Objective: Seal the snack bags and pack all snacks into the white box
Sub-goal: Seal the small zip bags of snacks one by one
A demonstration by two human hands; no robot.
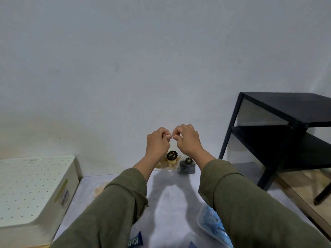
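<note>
My left hand (pixel 157 140) and my right hand (pixel 186 138) are raised side by side and pinch the top edge of a clear snack bag (pixel 168 162) of yellow crisps with a black round label. The bag hangs upright at the far edge of the grey table (pixel 172 203). A second small bag (pixel 187 166) of dark snacks stands just to its right. The white box (pixel 32 192), perforated on top, sits at the left. A blue wrapped bar (pixel 136 241) lies near the front edge.
A clear tray with blue packets (pixel 213 224) lies at the front right under my right sleeve. A pale snack bag (pixel 99 191) lies left of my left sleeve. A black metal shelf (pixel 286 136) stands at the right against the wall.
</note>
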